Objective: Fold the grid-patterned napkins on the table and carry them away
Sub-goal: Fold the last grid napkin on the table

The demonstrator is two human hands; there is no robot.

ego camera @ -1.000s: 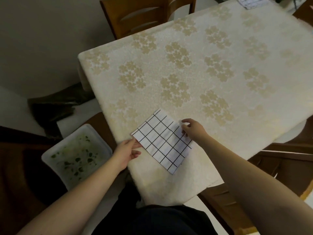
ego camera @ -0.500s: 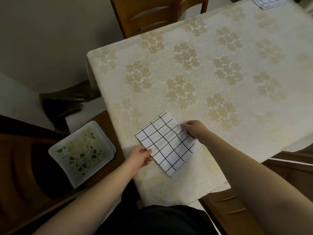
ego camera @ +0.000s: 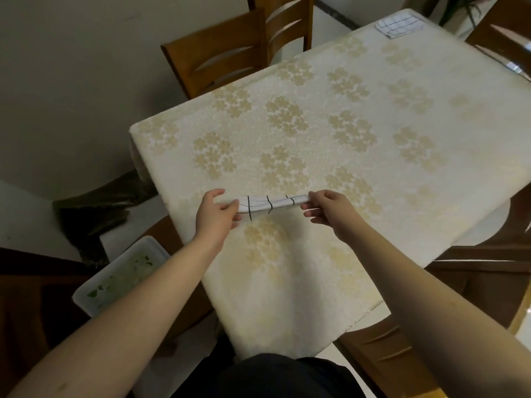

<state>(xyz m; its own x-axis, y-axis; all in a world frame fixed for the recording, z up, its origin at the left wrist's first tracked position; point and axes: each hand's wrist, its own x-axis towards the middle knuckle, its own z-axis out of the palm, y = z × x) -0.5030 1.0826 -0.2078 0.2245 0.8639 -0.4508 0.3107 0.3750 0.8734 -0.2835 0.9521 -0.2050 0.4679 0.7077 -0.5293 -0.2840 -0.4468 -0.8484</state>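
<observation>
Floral-clothed table [ego camera: 330, 139], perhaps folded napkin [ego camera: 398, 24] far corner

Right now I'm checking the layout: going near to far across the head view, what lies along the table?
Hands, left and right, holding the near napkin → bare tablecloth → far napkin at the far edge.

A table [ego camera: 373, 116] covered by a cream tablecloth [ego camera: 287, 297] with gold floral clusters fills the centre of the view. Two wooden chairs [ego camera: 218, 56] with slatted backs stand at its far-left edge, before a plain beige wall [ego camera: 71, 67]. A dark cloth [ego camera: 94, 214] lies on the pale floor near the table's left corner. A white tray [ego camera: 120, 280] with green residue sits beside the near-left edge. Lighting is dim and even.
</observation>
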